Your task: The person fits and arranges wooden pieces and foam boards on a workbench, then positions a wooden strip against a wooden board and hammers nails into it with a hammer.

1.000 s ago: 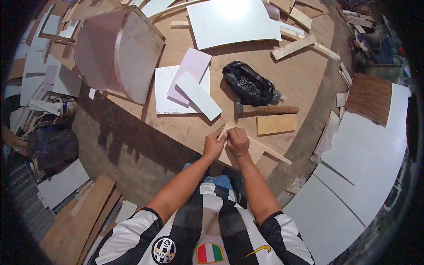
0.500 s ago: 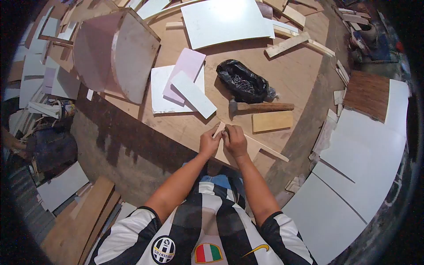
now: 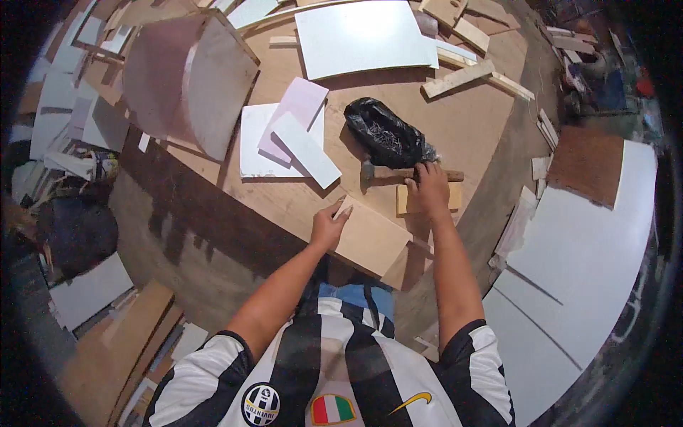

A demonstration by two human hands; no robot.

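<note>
My left hand (image 3: 330,225) grips the left end of a flat light wooden board (image 3: 373,235) at the table's front edge. A thin wooden strip lies along that board. My right hand (image 3: 431,186) is over the handle of a hammer (image 3: 388,173), its fingers curled down around the handle. Under the same hand sits a yellowish wood block (image 3: 408,201), partly covered. Just behind the hammer, a black plastic bag (image 3: 384,132) lies open with many nails inside.
White and pink panel pieces (image 3: 295,119) overlap left of the bag. A curved box-like piece (image 3: 192,82) stands at the table's left. A large white panel (image 3: 363,39) and wood strips (image 3: 459,78) lie at the back. White sheets (image 3: 576,263) lean at the right.
My right hand has left the board's end beside my left hand and moved right and away from me onto the hammer handle. My left hand stays at the board.
</note>
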